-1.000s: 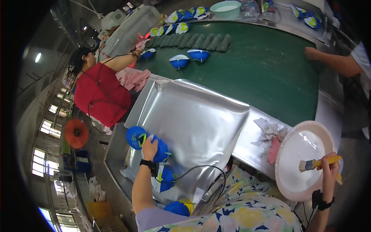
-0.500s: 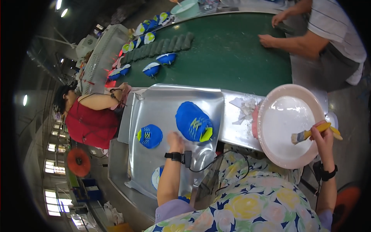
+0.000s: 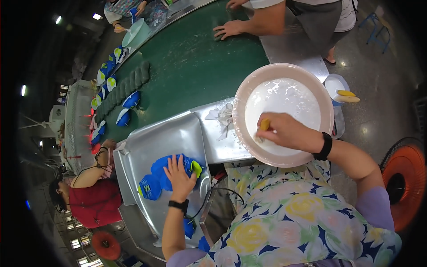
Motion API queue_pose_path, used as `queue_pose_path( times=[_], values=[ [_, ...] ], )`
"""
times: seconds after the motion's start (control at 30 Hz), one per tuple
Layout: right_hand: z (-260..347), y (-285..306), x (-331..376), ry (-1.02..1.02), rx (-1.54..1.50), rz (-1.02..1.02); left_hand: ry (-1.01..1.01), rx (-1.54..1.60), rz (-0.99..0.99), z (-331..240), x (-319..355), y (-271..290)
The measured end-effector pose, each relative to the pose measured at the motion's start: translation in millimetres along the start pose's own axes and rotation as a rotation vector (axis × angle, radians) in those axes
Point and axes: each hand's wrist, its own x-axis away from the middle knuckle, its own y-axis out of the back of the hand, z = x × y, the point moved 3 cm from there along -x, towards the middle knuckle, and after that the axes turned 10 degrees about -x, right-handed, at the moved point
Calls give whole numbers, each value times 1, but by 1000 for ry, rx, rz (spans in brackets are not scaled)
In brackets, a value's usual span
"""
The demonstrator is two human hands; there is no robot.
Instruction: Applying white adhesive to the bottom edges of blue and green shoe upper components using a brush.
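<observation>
Left hand [image 3: 179, 176] is resting fingers-spread on the blue upper [image 3: 160, 168], which is lying roughly left-right on the metal tray [image 3: 168, 132], left of the right hand [image 3: 291, 132] that's gripping the brush [image 3: 265, 124] over the basin [image 3: 239, 111].

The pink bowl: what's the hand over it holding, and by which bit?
The right hand holds a brush by its yellow handle. The left hand lies spread on a blue shoe, not gripping it.

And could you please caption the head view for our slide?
Left hand on blue shoe upper, right hand holding brush at basin of white liquid.
</observation>
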Motion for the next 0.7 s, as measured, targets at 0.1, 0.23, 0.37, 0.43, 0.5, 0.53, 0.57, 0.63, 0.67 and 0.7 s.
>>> queue_pose_path(
  times=[0.1, 0.23, 0.37, 0.43, 0.5, 0.53, 0.57, 0.63, 0.67, 0.7],
  values=[
    [-5, -8, 9, 74, 228, 195, -114, -141, -163, 9, -27, -1],
    [-2, 27, 27, 128, 276, 161, -61, -124, -155, 34, -50, 91],
    [-1, 63, 39, 103, 263, -83, -65, 200, -349, 88, -53, 108],
    [-2, 71, 39, 57, 166, -109, 110, 172, -220, 82, -65, 97],
    [2, 69, 37, 21, 57, -114, 403, 374, -66, 132, -59, 61],
    [-1, 66, 36, 4, 58, -130, 383, 377, -54, 142, -65, 61],
    [-5, 62, 35, 50, 50, -126, 398, 913, -121, 146, -68, 59],
    [-4, 55, 30, 135, 18, -86, 273, 1031, -214, 182, -54, 66],
    [1, 46, 27, 169, -7, -56, 133, 613, -229, 209, -43, 72],
    [-2, 38, 23, 190, 13, -62, -21, 66, -252, 193, -61, 88]
  ],
)
